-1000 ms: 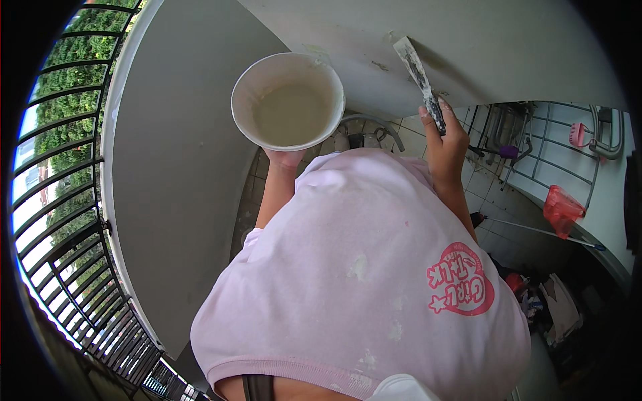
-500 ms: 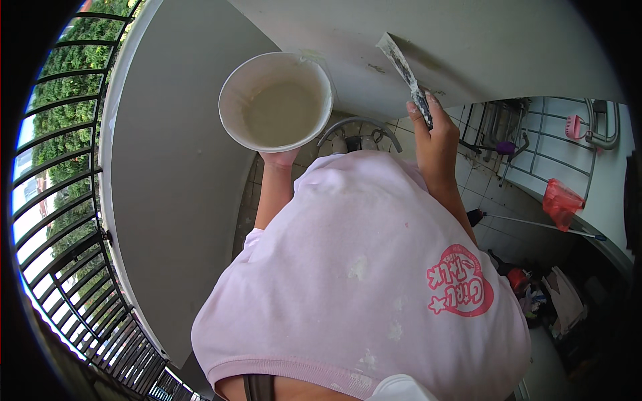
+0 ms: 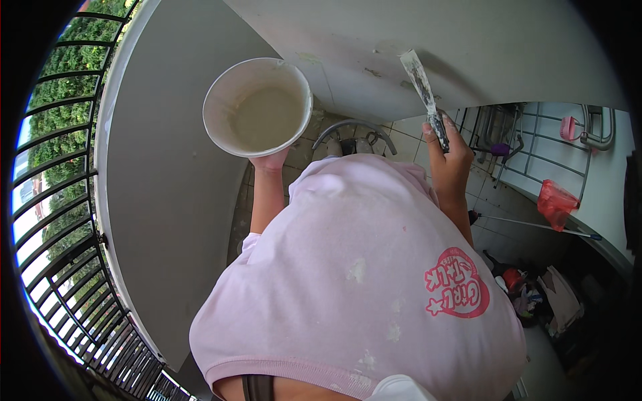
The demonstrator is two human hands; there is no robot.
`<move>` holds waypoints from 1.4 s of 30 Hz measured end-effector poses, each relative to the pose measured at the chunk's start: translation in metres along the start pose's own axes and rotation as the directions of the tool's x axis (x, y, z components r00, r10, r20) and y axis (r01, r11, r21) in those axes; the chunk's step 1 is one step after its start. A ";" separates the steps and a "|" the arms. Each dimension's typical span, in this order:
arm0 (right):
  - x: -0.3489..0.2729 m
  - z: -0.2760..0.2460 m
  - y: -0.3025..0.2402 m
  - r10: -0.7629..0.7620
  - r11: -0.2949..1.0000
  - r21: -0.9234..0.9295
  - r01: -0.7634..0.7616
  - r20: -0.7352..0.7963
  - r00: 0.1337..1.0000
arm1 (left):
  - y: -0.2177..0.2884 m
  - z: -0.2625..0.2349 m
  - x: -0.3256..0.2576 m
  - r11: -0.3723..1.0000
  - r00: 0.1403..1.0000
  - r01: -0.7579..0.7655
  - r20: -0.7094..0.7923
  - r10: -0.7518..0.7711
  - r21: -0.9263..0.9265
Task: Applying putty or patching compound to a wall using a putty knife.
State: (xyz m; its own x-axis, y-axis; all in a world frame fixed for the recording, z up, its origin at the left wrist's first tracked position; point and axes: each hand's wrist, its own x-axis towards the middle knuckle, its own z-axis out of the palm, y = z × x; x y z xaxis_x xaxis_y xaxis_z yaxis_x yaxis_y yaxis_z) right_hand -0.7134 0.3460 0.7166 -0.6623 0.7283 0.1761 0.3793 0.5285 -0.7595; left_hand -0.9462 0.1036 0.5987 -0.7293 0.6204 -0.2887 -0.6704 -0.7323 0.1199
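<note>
At front left, a white plastic bucket tilts so that its inside shows, with pale off-white paste at the bottom. My left hand supports it from below; most of its fingers are hidden behind the bucket. On the other side, my right hand is wrapped round the dark, paste-smeared handle of a putty knife. The blade points up and away, coated with whitish paste, close to the grey wall. Whether it touches the wall I cannot tell. Several rough patches mark that wall.
A curved metal stool frame stands on the tiled floor before me. At the right are a wire rack, a pink brush, a red plastic bag and a long pole. Black railings run beyond the low wall at left.
The bucket and my left hand have shifted slightly left and down in view. My right hand with the putty knife has moved a little right and down, keeping its grip.
</note>
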 end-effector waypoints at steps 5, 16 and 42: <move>-0.004 0.000 0.019 -0.113 0.992 -0.058 0.114 0.032 0.993 | -0.001 0.006 0.002 0.999 0.999 0.041 0.017 -0.041 -0.011; 0.047 0.011 0.021 -0.197 0.980 -0.043 0.196 -0.030 0.980 | -0.006 0.008 0.004 0.999 1.000 0.011 -0.016 -0.010 0.041; 0.075 0.002 0.047 -0.280 0.952 -0.178 0.251 -0.166 0.945 | -0.002 0.016 0.001 0.999 0.999 0.042 0.014 -0.042 -0.010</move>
State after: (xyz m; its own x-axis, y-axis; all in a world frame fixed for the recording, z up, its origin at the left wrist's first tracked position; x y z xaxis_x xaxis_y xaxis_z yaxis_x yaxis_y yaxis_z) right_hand -0.7467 0.4248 0.6924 -0.6250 0.6129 0.4833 0.3097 0.7631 -0.5672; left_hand -0.9480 0.1105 0.6137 -0.7024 0.6544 -0.2802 -0.6991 -0.7082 0.0985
